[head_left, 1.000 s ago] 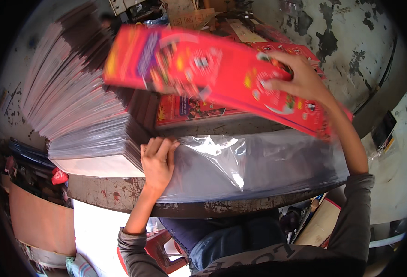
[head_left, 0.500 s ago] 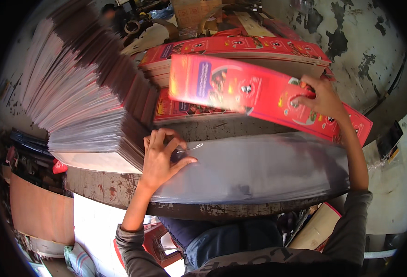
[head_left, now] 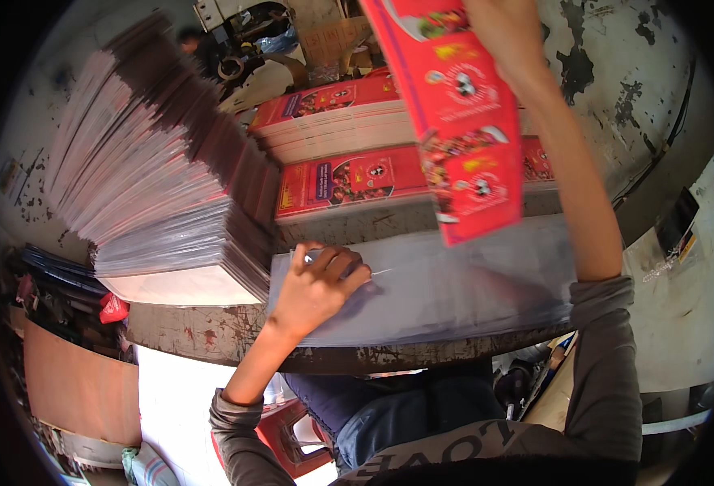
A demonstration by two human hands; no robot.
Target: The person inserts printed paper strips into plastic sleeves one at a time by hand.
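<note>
Taking the middle of the view as the clock's centre, the right hand point(head_left: 507, 40) is rising toward one o'clock and gripping a long red card point(head_left: 464, 134); its fingertips are running out of sight, so their exact hold is staying hidden. The card is hanging steeply, its lower end pointing toward six and hovering over a flat pile of clear plastic sleeves point(head_left: 454, 283) at four o'clock. The left hand point(head_left: 318, 285), just off centre toward seven, is resting on the sleeves' left end with its fingers curling inward; I cannot tell whether they are pinching any plastic.

The sleeves are lying along the near edge of a worn brown table point(head_left: 203, 328). At ten o'clock a tall, fanning pile of wrapped cards point(head_left: 155, 178) is leaning. A front stack of red cards point(head_left: 357, 178) is sitting toward twelve, and a taller back stack point(head_left: 333, 101) is standing behind it.
</note>
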